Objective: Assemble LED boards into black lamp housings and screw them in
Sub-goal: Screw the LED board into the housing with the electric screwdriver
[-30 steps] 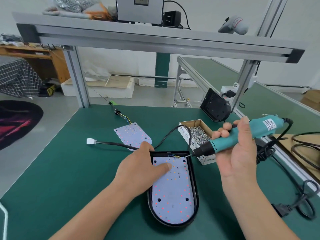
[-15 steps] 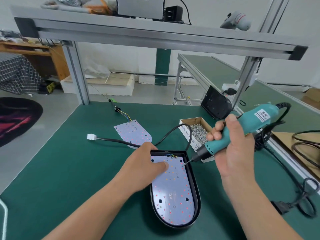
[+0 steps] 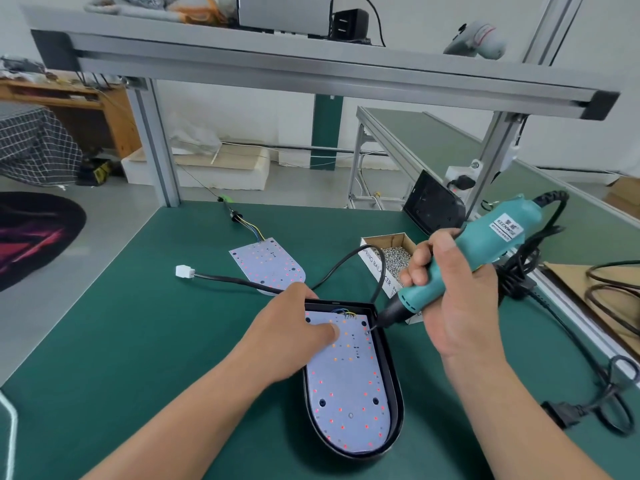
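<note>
A black lamp housing (image 3: 393,379) lies on the green bench with a white LED board (image 3: 349,393) seated inside it. My left hand (image 3: 291,330) rests on the board's upper left, thumb pressing it down. My right hand (image 3: 446,292) grips a teal electric screwdriver (image 3: 464,261), tilted down to the left. Its bit touches a screw (image 3: 367,331) at the board's upper right edge. A second LED board (image 3: 266,268) with coloured wires lies loose farther back.
A cardboard box of screws (image 3: 391,258) stands right behind the housing. A black cable with a white connector (image 3: 181,271) runs left from the housing. Another black housing (image 3: 433,207) leans on the frame post. Power cords (image 3: 588,386) coil at the right.
My right hand lowered the screwdriver and brought its bit from above the housing's rim down onto the board's upper right screw. My left hand stayed pressing the board.
</note>
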`<action>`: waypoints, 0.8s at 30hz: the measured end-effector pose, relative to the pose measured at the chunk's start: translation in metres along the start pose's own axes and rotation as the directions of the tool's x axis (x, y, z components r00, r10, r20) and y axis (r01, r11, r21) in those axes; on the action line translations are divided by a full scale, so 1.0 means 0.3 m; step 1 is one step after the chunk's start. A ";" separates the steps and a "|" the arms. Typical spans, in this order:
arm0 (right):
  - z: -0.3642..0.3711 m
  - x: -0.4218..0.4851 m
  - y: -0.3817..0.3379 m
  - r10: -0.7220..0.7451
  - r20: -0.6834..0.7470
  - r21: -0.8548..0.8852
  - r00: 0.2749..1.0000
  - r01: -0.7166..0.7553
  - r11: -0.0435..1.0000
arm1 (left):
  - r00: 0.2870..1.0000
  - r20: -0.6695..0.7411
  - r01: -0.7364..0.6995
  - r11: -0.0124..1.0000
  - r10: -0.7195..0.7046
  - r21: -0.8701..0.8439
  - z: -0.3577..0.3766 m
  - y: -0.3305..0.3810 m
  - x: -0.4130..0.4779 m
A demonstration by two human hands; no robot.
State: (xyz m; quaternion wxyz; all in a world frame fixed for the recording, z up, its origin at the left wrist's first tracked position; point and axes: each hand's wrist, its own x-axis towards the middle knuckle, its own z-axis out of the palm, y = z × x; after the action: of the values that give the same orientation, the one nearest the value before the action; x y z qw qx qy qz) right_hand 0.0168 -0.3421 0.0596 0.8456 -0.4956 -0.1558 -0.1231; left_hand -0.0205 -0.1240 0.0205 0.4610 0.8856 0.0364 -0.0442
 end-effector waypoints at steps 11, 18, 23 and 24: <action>-0.010 -0.004 0.010 0.044 0.230 -0.115 0.972 -0.017 0.993 | 1.000 0.009 -0.005 0.999 0.004 0.050 0.007 0.017 -0.002; -0.023 -0.004 -0.008 -0.061 0.221 -0.036 0.973 0.070 0.997 | 1.000 0.027 -0.005 1.000 0.004 0.029 0.003 0.017 -0.004; -0.009 -0.017 -0.020 -0.123 0.242 -0.073 0.962 0.144 0.987 | 0.999 0.045 0.004 0.999 -0.005 0.035 -0.002 0.005 -0.008; -0.008 -0.017 -0.025 -0.135 0.238 -0.056 0.962 0.153 0.987 | 0.999 0.049 0.007 1.000 -0.009 0.030 -0.005 0.002 -0.007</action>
State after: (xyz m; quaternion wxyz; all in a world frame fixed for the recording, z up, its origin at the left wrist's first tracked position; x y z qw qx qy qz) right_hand 0.0097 -0.3475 0.0627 0.7913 -0.5249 -0.2851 -0.1307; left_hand -0.0225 -0.1233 0.0221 0.4485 0.8907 0.0279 -0.0685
